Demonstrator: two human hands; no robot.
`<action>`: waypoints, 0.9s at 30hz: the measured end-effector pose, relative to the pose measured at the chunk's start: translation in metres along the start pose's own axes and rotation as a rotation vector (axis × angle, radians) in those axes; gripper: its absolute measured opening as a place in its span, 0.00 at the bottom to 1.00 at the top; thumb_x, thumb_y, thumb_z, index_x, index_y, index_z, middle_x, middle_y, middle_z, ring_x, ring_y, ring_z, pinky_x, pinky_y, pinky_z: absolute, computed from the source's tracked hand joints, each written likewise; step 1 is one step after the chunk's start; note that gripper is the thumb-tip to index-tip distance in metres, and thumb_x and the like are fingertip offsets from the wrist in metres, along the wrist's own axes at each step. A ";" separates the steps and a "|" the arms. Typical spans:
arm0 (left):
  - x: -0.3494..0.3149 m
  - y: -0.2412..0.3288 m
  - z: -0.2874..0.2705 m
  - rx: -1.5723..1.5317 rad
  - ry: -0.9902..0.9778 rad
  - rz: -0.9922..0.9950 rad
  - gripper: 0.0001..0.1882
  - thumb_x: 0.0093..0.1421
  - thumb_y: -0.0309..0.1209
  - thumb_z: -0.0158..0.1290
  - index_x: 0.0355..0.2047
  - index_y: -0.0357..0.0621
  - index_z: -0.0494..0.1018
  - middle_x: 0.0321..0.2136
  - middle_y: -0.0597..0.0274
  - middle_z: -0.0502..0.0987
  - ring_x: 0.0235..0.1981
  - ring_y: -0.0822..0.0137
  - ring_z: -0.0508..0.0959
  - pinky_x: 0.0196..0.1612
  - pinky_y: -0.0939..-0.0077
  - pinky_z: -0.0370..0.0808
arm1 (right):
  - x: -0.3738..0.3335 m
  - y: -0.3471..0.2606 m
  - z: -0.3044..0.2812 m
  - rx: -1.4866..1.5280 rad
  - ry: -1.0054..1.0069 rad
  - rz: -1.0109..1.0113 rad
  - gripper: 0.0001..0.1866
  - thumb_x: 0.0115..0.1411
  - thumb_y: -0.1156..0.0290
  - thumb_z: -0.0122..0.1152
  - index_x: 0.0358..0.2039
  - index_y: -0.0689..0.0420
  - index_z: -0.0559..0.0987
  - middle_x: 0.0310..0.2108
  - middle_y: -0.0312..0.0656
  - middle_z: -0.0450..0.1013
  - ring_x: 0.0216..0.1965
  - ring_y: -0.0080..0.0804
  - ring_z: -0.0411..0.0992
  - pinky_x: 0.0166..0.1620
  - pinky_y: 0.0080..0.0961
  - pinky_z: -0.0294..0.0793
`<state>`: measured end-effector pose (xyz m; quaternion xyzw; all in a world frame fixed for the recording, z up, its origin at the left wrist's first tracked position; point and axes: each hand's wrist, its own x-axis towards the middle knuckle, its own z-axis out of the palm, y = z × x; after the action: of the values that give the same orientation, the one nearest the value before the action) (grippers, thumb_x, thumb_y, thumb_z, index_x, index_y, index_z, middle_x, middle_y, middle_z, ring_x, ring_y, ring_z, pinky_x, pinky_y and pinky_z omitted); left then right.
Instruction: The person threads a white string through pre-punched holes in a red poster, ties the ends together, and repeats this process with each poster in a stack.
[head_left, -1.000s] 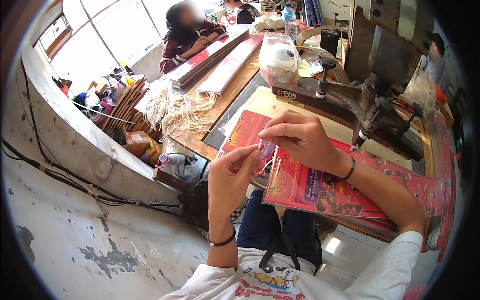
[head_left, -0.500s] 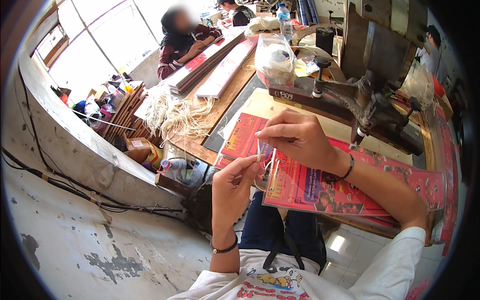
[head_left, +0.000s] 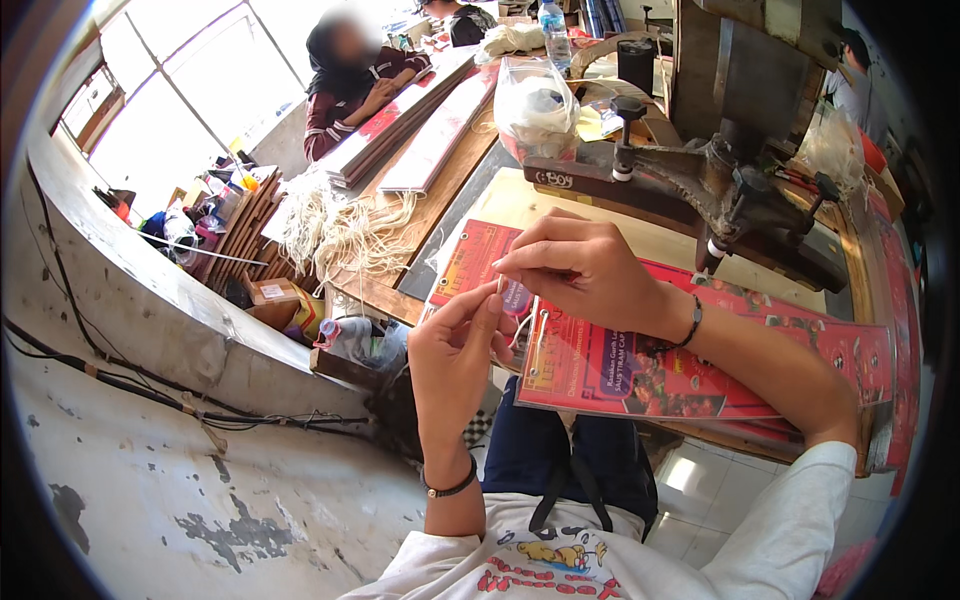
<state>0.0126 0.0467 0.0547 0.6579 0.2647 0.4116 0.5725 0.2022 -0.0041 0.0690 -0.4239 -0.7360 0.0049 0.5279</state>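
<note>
My left hand pinches a thin white string between thumb and forefinger, just off the left edge of a stack of red printed sheets. My right hand hovers over the sheets with its thumb and fingertips pinched together on the same string, almost touching the left fingertips. Below the fingers, a loop of the white string reaches an eyelet at the corner of the upper red printed sheet, which has a glossy clear cover. Another red sheet lies beneath, partly hidden by both hands.
A heavy metal press stands behind the sheets. A bundle of loose white strings lies at the table's left edge, by long stacked boards. Behind are a plastic bag and a water bottle. A person sits across.
Both hands have shifted slightly left and their fingertips have come closer together. Less string shows between them. The sheets stay about where they were.
</note>
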 end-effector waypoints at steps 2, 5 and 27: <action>-0.002 -0.002 0.001 -0.009 -0.008 0.012 0.11 0.67 0.25 0.55 0.46 0.30 0.78 0.28 0.59 0.82 0.23 0.77 0.78 0.26 0.85 0.73 | 0.000 0.000 -0.002 -0.029 0.002 -0.032 0.09 0.56 0.79 0.67 0.39 0.59 0.85 0.32 0.42 0.78 0.34 0.36 0.76 0.38 0.31 0.77; -0.004 0.002 0.002 0.011 0.014 0.033 0.10 0.67 0.24 0.55 0.44 0.29 0.78 0.28 0.55 0.82 0.23 0.73 0.78 0.29 0.81 0.75 | 0.001 0.002 -0.002 -0.021 0.053 -0.005 0.08 0.56 0.79 0.66 0.38 0.60 0.84 0.32 0.43 0.78 0.34 0.34 0.76 0.34 0.29 0.77; -0.008 -0.011 -0.004 0.154 0.075 0.233 0.12 0.62 0.23 0.60 0.46 0.38 0.80 0.32 0.64 0.81 0.30 0.80 0.77 0.28 0.87 0.71 | 0.002 -0.002 -0.003 0.031 -0.058 -0.020 0.09 0.60 0.77 0.64 0.41 0.55 0.82 0.33 0.39 0.77 0.35 0.32 0.75 0.38 0.28 0.77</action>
<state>0.0062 0.0449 0.0422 0.7104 0.2385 0.4780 0.4582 0.2027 -0.0051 0.0730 -0.4080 -0.7549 0.0235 0.5129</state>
